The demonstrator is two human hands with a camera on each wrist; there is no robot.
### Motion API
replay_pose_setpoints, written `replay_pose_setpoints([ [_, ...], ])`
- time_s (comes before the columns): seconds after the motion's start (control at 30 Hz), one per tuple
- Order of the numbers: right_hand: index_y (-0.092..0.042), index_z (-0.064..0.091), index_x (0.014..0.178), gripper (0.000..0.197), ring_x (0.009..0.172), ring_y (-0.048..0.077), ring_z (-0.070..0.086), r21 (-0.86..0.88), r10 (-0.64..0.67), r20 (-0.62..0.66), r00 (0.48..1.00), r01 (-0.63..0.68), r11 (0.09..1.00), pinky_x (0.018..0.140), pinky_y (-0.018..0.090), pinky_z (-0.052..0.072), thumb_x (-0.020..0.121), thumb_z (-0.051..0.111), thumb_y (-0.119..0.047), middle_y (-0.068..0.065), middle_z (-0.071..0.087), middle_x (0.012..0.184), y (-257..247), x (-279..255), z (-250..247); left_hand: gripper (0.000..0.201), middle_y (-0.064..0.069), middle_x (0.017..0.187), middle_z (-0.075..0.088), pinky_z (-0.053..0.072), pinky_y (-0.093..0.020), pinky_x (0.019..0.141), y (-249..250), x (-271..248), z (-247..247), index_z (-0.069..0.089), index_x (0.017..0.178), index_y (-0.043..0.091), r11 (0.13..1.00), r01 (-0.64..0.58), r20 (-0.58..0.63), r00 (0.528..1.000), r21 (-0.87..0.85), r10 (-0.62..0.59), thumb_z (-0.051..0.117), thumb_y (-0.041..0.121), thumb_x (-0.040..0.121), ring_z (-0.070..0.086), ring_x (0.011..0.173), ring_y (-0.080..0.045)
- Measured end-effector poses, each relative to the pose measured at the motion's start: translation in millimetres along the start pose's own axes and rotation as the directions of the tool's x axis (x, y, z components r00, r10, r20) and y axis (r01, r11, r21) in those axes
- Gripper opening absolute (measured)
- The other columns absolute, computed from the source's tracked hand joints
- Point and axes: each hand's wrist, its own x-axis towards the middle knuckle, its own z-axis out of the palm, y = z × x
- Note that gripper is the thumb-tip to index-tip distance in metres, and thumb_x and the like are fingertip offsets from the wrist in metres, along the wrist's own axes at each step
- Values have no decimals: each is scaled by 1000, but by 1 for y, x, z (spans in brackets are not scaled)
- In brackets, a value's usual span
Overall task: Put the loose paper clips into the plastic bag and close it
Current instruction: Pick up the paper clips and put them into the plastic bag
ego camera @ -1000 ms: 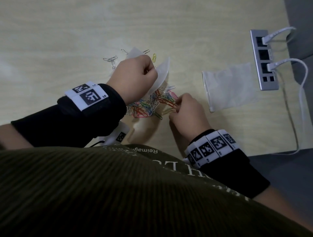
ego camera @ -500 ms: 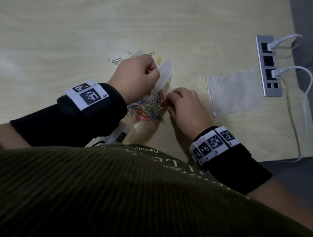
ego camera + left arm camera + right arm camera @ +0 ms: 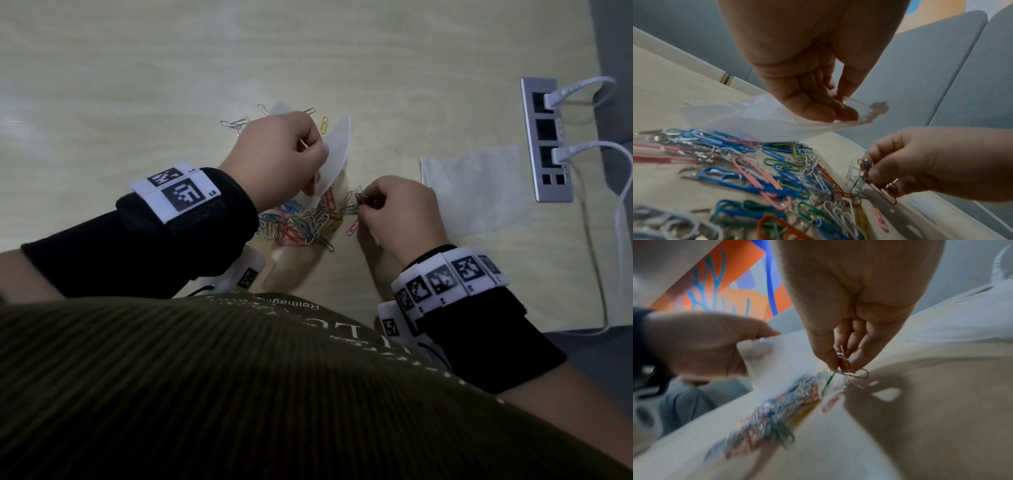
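A heap of coloured paper clips (image 3: 301, 222) (image 3: 764, 183) lies on the pale wooden table (image 3: 137, 85). My left hand (image 3: 281, 161) (image 3: 818, 97) pinches the rim of a small clear plastic bag (image 3: 335, 154) (image 3: 748, 121) and holds it lifted just above the heap. My right hand (image 3: 397, 212) (image 3: 842, 356) pinches a small bunch of clips (image 3: 359, 202) (image 3: 865, 175) (image 3: 844, 366) at the heap's right edge, a little off the table. A few more clips (image 3: 239, 121) lie beyond the left hand.
A second clear bag (image 3: 479, 192) lies flat to the right of my right hand. Further right sits a grey power strip (image 3: 544, 140) with two white cables (image 3: 616, 212) plugged in. The table's near edge meets my olive-green top (image 3: 239, 394).
My right hand has drawn back a little to the right and lifted a few clips out of the heap. The left hand keeps the bag raised in much the same place.
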Motion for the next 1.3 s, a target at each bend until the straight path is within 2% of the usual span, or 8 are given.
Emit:
replay_pose_setpoints([
  [0.17,-17,72,78,6,74,21,73,596,242,110,964,-259,760,75,39,62,78,75,-12,3,74,76,-7,4,-16,16,9,57,70,54,-21,57,1,-1,2,58,75,16,1000,21,39,999,-6,-21,50,23,87,68,54,-15],
  [0.33,-1,64,88,7,56,13,61,881,188,287,939,-336,333,57,19,54,83,68,1,9,65,70,-32,4,-28,16,9,58,70,58,-29,58,4,-4,6,59,77,13,999,8,85,996,-37,-5,51,20,89,69,54,-8],
  [0.53,-7,71,78,10,67,21,68,752,182,222,958,-287,594,75,34,61,86,66,-4,14,71,78,-40,4,-20,16,3,58,67,58,-35,58,6,-5,8,58,80,7,999,-6,60,998,-50,9,49,16,89,67,51,-5],
  [0.73,-3,67,113,32,95,40,67,328,-39,206,978,-32,944,82,54,57,87,48,0,21,69,109,-49,-1,-27,15,2,57,67,57,-31,65,4,-5,9,58,79,9,999,-13,36,999,-51,15,49,18,88,66,53,-4],
  [0.83,1,65,112,29,99,34,66,238,-109,69,992,89,967,87,50,55,87,51,-4,19,70,107,-52,-3,-29,16,3,56,66,56,-26,61,4,-6,7,59,81,8,998,-11,17,1000,-58,12,49,18,88,65,51,-2],
  [1.03,-28,63,96,25,81,14,62,303,-47,-163,986,95,948,78,29,52,86,50,-9,0,65,102,-46,0,-26,17,5,54,64,55,-26,65,1,-6,4,59,81,10,999,-15,-25,1000,-40,14,49,21,89,59,46,3],
  [1.2,-25,44,136,54,107,10,56,295,-22,122,992,-15,955,92,32,51,88,51,-2,-3,48,138,-34,6,-16,16,1,57,67,57,-36,71,0,-5,4,57,78,11,998,-19,-16,1000,-56,19,48,21,87,60,50,-2],
  [1.3,-25,47,136,50,107,10,57,262,-25,152,988,-16,965,89,26,49,90,50,-4,-3,50,138,-32,5,-14,16,-1,60,69,58,-38,71,0,-4,3,57,79,9,997,-9,-18,1000,-82,8,48,21,87,64,52,-6],
])
